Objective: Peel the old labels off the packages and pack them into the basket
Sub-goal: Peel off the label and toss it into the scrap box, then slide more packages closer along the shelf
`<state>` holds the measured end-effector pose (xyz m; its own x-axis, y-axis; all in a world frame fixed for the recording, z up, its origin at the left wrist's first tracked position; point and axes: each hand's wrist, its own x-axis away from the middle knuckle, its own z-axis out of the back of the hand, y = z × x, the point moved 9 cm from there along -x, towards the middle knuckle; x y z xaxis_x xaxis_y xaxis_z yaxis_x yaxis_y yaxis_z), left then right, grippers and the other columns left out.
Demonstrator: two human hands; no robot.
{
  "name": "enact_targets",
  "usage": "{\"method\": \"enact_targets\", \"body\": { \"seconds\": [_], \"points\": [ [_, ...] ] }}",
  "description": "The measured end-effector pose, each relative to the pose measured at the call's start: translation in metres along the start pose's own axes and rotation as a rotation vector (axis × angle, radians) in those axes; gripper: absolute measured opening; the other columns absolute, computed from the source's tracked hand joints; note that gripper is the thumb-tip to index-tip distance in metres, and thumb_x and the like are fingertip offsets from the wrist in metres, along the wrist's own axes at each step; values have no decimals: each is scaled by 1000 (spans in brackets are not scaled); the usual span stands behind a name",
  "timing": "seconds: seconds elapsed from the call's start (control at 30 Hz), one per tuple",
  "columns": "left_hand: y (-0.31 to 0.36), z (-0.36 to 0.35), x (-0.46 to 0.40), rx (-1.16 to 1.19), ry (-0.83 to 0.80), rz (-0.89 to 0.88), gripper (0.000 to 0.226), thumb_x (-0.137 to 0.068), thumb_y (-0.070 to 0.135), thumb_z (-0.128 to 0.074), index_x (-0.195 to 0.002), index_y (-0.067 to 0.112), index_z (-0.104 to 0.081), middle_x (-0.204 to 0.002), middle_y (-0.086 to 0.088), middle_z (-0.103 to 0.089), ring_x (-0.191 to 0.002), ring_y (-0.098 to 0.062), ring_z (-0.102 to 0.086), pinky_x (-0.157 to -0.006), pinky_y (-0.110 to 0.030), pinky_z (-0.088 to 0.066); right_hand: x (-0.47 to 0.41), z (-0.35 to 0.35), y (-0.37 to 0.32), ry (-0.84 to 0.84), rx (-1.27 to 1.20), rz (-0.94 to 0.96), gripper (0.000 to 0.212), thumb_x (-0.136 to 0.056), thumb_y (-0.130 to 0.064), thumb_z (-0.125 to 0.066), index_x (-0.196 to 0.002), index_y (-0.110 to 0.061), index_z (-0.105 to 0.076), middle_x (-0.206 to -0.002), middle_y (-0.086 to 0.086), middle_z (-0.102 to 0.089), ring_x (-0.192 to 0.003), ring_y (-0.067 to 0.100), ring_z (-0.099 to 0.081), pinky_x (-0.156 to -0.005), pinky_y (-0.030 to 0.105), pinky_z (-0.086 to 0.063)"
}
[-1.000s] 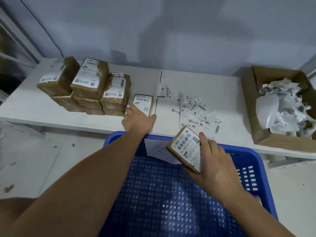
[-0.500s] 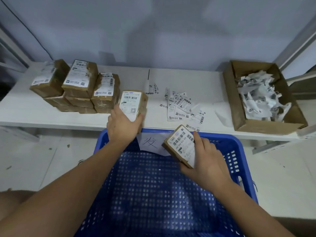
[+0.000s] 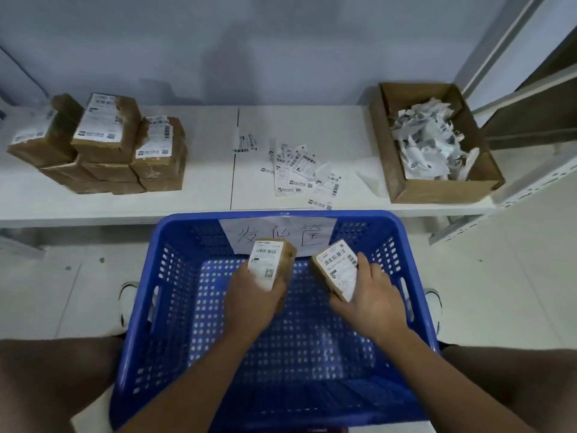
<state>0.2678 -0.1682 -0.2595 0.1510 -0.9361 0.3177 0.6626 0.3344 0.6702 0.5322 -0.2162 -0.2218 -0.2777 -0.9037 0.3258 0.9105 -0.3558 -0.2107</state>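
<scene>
The left hand (image 3: 254, 303) grips one package (image 3: 271, 264); the right hand (image 3: 370, 296) grips another package (image 3: 337, 269); set both flat at the basket (image 3: 137, 310) floor's twelve o'clock end, side by side.

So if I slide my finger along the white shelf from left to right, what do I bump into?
Stack of packages → one lone label → pile of peeled labels → cardboard box full of crumpled label scraps.

Only 1 view, from a wide-angle camera on the person's head, looking forward and steeply down. The blue basket (image 3: 415, 276) sits close below, between the person's knees. The white desk (image 3: 206, 182) and wall lie farther ahead.
</scene>
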Motion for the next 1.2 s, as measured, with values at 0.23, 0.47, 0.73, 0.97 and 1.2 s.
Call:
{"method": "enact_targets", "body": {
  "seconds": [0.23, 0.47, 0.73, 0.97, 1.2],
  "points": [
    [-26, -109, -26, -100, -146, 111, 87, -58, 75, -72, -123, 23, -47, -111, 2, -58, -93, -21, -63, -77, -47, -59, -44, -77, 56, -144, -88, -224, 105, -73, -67, -66, -150, -14, -19, -139, 11, -43, -124, 34, -47, -94, 49, -49],
    [-50, -196, -64, -186, -298, 183, 84, -59, 57, -81, -121, 18, -39, -112, -2, -55, -94, -24, -62, -74, -46, -61, -104, -158, 91, -283, -179, -407, 89, -80, -55, -75, -139, -12, -25, -140, 12, -38, -129, 35, -45, -97, 51, -48],
    [-60, -280, -99, -133, -376, 239, 96, -65, 62, -84, -128, 12, -32, -122, -10, -56, -105, -32, -64, -81, -49, -60, -168, -204, 111, -267, -230, -465, 102, -83, -64, -70, -149, -7, -18, -147, 15, -35, -135, 36, -42, -106, 48, -42],
    [-44, -310, -111, -160, -331, 232, 91, -84, 60, -72, -138, 0, -30, -143, -19, -40, -126, -34, -50, -96, -46, -50, -178, -233, 124, -199, -446, -530, 81, -86, -66, -56, -143, -25, -15, -141, 16, -49, -122, 40, -55, -95, 60, -51],
    [-64, -316, -118, 76, -376, 284, 53, -92, 37, -73, -125, 13, -39, -127, -13, -58, -107, -29, -65, -78, -45, -62, -177, -223, 122, -203, -333, -536, 72, -99, -44, -58, -151, -16, -18, -145, 21, -46, -126, 41, -54, -99, 58, -50]
  ]
}}
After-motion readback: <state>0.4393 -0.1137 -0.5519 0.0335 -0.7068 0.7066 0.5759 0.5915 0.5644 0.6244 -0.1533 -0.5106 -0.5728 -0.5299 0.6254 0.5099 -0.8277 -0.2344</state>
